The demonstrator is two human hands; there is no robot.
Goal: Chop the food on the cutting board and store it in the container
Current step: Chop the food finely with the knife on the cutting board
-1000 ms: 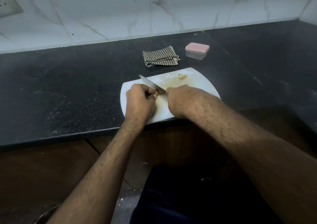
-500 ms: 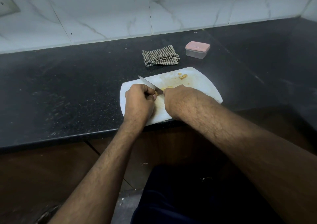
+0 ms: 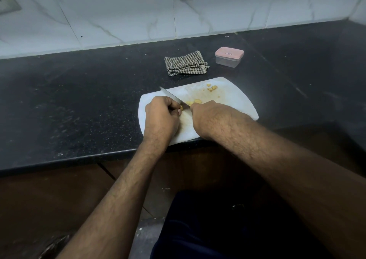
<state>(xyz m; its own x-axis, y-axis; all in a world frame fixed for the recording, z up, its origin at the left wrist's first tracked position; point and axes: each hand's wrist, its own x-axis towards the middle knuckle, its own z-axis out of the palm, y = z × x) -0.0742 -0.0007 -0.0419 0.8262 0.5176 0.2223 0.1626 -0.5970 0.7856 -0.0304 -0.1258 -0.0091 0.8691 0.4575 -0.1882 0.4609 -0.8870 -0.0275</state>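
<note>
Two hands: right [image 3: 206, 118] grips knife [image 3: 172, 98], handle hidden; left [image 3: 161, 118] pinches half-hidden food [image 3: 181, 108].

Knife [image 3: 172, 98]: handle hidden inside the right hand [image 3: 206, 120]; only the blade shows.
Food piece [image 3: 181, 108] under the left hand [image 3: 161, 118]: mostly covered by curled fingers, kind not discernible.
Cutting board [image 3: 233, 98]: near part masked by both hands.
Container [image 3: 229, 57]: lid label too small to read.
Wall fixture [image 3: 8, 3], top left: cropped by the frame edge.

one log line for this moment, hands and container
step: chopping | right hand: grips knife | left hand: holds food on cutting board | container: lidded
</note>
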